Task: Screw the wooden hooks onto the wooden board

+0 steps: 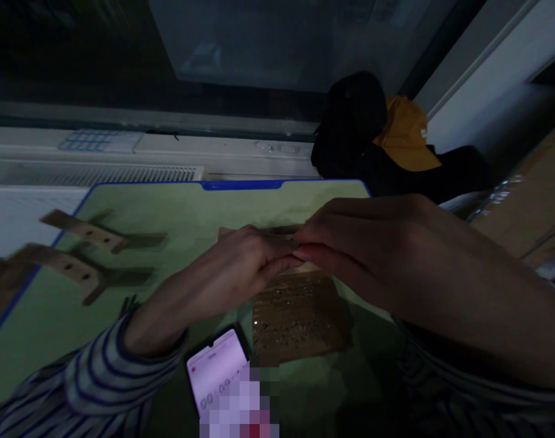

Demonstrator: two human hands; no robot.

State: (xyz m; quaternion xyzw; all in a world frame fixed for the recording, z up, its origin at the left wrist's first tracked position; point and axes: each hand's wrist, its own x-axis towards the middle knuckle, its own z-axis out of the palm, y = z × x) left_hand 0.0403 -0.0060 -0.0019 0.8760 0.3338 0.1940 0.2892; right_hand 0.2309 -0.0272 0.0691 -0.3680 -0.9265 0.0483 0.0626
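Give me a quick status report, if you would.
Left hand, right hand: fingertips together, grip hidden. Brown panel lying on green board. Phone close beside it.

Dim light, bright phone screen, soft shadows, pixelation at bottom

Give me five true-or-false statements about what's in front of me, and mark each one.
1. The smartphone has its screen lit. True.
2. The hands are wide apart. False: the left hand and right hand come together at the fingertips in this view.
3. Two wooden pieces with dark holes are on the left. True.
4. The mustard cap lies between the hands. False: the mustard cap is at the far right, beyond the green work surface.
5. The striped sleeve is above the left wrist. True.
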